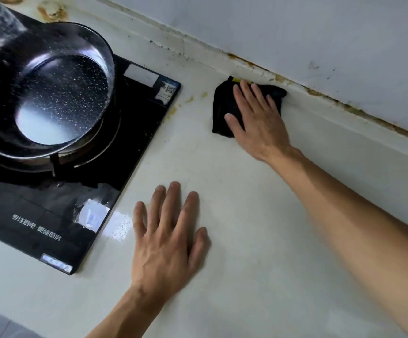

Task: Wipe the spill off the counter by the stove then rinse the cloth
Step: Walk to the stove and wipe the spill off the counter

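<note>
Cream-white tabletop [259,240] is seen from above, bounded at the back by a stained joint under a pale wall [295,25]. Taken from the stove [59,191] as landmark: the black glass stove is set into the tabletop at the left, and a speckled dark pan [52,89] is carried on its burner grate, with a pale patch of reflected light showing on the pan's bottom. Just beyond the stove's far right corner, a few yellowish-brown spill marks [190,100] are seen on the tabletop. Right of the stove's near corner, the left hand [166,240] is laid flat on the bare tabletop, palm down, fingers straight and spread; nothing is held in its grip. Farther right of the stove, past the spill marks and close against the back ledge, a black cloth [225,111] is spread on the tabletop, a thin yellow edge showing at its far side. The cloth is pressed down by the right hand [259,118], whose fingers are laid straight across it, the thumb resting on the cloth's near part; its grip is flat and uncurled, pressing rather than pinching. The right forearm is stretched in from the lower right.
</note>
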A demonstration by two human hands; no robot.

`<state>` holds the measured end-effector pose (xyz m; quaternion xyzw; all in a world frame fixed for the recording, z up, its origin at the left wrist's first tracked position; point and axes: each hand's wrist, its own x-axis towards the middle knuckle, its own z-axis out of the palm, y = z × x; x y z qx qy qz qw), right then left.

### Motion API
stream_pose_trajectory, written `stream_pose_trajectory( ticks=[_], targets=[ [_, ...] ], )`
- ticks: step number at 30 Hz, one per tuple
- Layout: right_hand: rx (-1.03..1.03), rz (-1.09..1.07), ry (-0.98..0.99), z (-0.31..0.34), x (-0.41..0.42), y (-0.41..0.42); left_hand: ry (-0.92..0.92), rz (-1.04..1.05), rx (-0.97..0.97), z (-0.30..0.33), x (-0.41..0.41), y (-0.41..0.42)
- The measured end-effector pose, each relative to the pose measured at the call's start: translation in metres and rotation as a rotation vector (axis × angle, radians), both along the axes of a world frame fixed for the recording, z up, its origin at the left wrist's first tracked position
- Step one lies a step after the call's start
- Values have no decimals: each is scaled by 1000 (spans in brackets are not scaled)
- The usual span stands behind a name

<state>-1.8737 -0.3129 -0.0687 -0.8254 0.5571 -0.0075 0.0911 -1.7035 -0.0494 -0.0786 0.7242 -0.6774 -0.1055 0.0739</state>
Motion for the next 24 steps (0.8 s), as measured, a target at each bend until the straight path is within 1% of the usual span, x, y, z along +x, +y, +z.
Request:
stream_pose_trajectory(
  ticks=[3,5,8,10,13,16,18,19,21,23,24],
  targets=[
    [-9,-7,15,-2,33,-4,-1,-7,-12,-3,1,0],
    [5,58,11,-1,40,2,-8,-12,-21,-4,3,1],
    [5,215,16,-2,13,22,-6,-13,-37,-6,4,1],
    [-10,243,32,-4,-15,27,-4,-16,-38,-5,2,0],
    [-2,110,25,-3,-16,7,9,-2,-34,-4,-1,-1],
    [-22,-48,13,-4,27,-8,18,3,-34,-2,0,-1],
    [-21,-85,3,-4,55,-3,20,1,-35,-2,1,0],
    [-20,-53,2,-4,63,4,20,1,-37,-3,1,0],
    [-21,100,15,-4,63,24,20,0,-42,-4,1,1],
    [-14,262,15,-5,45,37,26,6,-58,-5,1,1],
    [-6,301,14,-4,34,38,32,9,-69,-5,1,1]
  ],
)
